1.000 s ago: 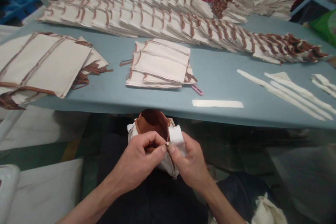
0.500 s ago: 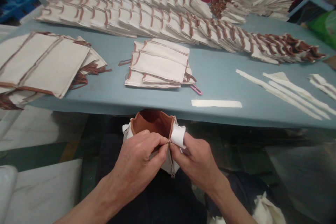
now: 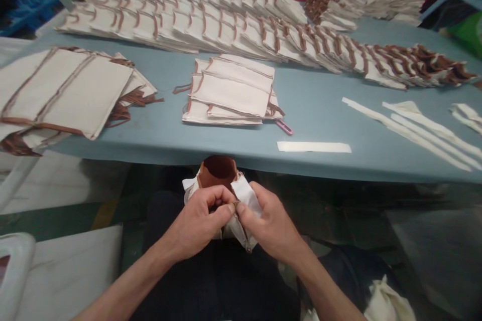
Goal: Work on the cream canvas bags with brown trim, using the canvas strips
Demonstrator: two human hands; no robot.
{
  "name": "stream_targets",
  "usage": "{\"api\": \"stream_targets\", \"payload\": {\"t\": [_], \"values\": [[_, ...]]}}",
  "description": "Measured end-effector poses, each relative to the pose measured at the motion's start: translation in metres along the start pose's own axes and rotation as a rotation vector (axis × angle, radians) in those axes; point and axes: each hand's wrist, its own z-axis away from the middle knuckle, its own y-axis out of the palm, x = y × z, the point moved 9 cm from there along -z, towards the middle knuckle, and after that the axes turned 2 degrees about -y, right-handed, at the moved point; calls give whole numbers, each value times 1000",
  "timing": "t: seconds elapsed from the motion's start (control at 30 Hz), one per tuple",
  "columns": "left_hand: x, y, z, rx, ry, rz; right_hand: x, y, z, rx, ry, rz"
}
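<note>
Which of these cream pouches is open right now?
The pouch pinched between left hand and right hand, below the table edge; its brown lining shows, the stacked pouches lie flat.

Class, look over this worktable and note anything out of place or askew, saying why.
The left pile of pouches overhangs the table's near-left corner. A small pink tool pokes from under the middle pile. Nothing looks spilled or damaged.
</note>
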Motion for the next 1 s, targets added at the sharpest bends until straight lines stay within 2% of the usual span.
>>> {"api": "stream_targets", "payload": {"t": [0.07, 0.13, 0.27, 0.33, 0.4, 0.5, 0.6, 0.7, 0.8, 1.0], "values": [[-6, -2, 1, 15, 10, -32, 2, -4, -4, 24, -24, 0], [-17, -5, 1, 21, 37, -50, 6, -12, -9, -8, -56, -14], [-42, -13, -1, 30, 107, -79, 31, -37, -19, -215, -224, 80], [-50, -22, -2, 21, 117, -114, 50, -44, -22, -272, -335, 90], [-55, -30, -2, 30, 114, -132, 67, -38, -26, -191, -426, 70], [-61, -40, 1, 64, 109, -129, 84, -16, -34, 32, -495, 131], [-65, -48, 6, 72, 105, -159, 89, -4, -43, 161, -505, 230], [-66, -52, 9, 68, 112, -185, 87, 1, -50, 282, -460, 190], [-64, -53, 9, 63, 138, -195, 83, 5, -52, 355, -403, 138], [-56, -57, 9, 42, 138, -174, 68, 14, -50, 400, -274, 35]]}}
